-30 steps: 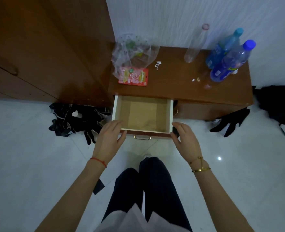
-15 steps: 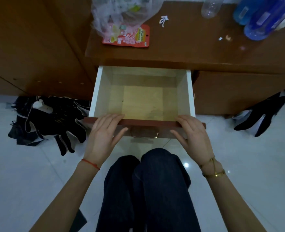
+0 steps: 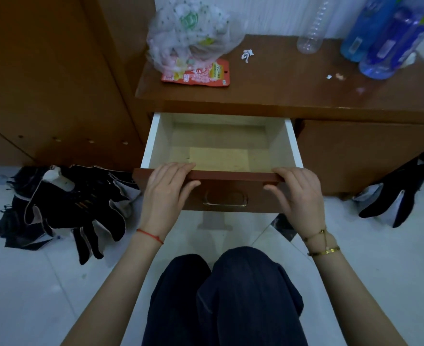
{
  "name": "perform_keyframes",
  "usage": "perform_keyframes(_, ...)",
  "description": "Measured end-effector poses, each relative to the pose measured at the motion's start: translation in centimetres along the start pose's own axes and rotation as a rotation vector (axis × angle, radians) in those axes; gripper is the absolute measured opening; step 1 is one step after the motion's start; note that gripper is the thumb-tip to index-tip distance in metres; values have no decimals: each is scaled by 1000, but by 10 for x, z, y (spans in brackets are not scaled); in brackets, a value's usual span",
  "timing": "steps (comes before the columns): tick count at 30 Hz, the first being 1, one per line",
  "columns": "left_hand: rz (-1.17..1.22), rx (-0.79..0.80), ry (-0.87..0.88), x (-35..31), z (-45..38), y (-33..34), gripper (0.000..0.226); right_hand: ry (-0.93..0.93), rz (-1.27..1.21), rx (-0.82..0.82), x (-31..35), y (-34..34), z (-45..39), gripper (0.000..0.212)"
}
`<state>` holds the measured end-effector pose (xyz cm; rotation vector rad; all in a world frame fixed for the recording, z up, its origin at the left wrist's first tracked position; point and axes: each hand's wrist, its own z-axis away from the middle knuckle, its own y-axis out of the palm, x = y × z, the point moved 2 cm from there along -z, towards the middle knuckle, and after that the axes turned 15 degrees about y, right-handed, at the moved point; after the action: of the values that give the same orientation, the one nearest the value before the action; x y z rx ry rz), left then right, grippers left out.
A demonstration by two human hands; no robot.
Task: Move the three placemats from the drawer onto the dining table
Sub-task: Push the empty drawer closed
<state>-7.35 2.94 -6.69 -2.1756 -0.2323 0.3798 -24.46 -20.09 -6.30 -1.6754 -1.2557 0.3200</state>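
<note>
Head view, nearest to farthest. The person's knees (image 3: 221,295), in dark trousers, fill the lower centre above a pale tiled floor (image 3: 31,295). Both forearms reach forward to the drawer (image 3: 153,143), which stands pulled out of a low wooden cabinet (image 3: 293,96). The left hand (image 3: 164,193) (red cord at the wrist) grips the left part of the drawer's front panel, fingers curled over its top edge and thumb lying against the front face; the right hand (image 3: 298,196) (gold bracelets at the wrist) grips the right part of the panel in the same manner. Between the two hands, on the front face, sits a brass handle (image 3: 225,199), touched by neither hand. The drawer's interior shows white side walls and a pale wooden bottom; no placemat can be made out in the visible part. On the floor to the left lies a heap of black gloves (image 3: 68,211), and to the right a further dark glove (image 3: 393,198). On the cabinet top rest a red snack packet (image 3: 206,73) partly under a clear plastic bag (image 3: 191,33), an empty clear bottle (image 3: 310,33) and two blue bottles (image 3: 385,41) at the far right.
</note>
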Motion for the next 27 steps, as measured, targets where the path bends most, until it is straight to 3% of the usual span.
perform_keyframes(9, -69, -41, 33, 24, -34, 27, 46, -15, -27, -154, -4, 32, -32, 48)
perform_keyframes(19, -145, -34, -41, 45, -80, 55, 55, 35, 17, -142, -13, 61, -81, 60)
perform_keyframes(27, -145, -201, -43, 57, -83, 69, 58, 46, 4, -135, -16, 72, -105, 65)
